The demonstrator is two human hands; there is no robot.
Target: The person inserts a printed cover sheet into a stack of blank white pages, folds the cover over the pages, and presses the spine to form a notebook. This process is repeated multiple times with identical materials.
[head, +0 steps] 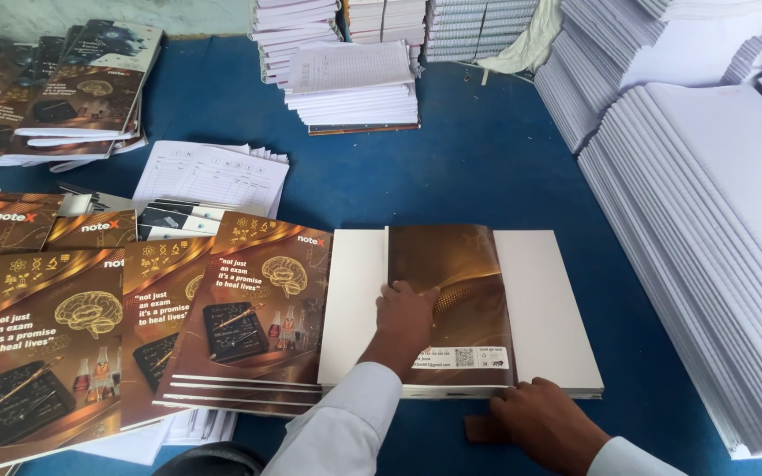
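Left hand (405, 310) presses flat, fingers spread, on the brown cover (460, 300) at frame centre, right hand (547, 421) loosely curled, holding nothing, at the notebook's lower edge; uneven pressure could skew the cover.

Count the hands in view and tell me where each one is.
2. The left hand presses flat on the brown cover of the open booklet; the right hand rests at the booklet's near edge. None seem hidden.

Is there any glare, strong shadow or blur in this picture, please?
Head view: light is soft and even; the brown cover shows a faint sheen, no harsh glare. Only slight shadows lie under the left hand and right hand. The centre is sharp; the paper stacks bend a little towards the right edge.
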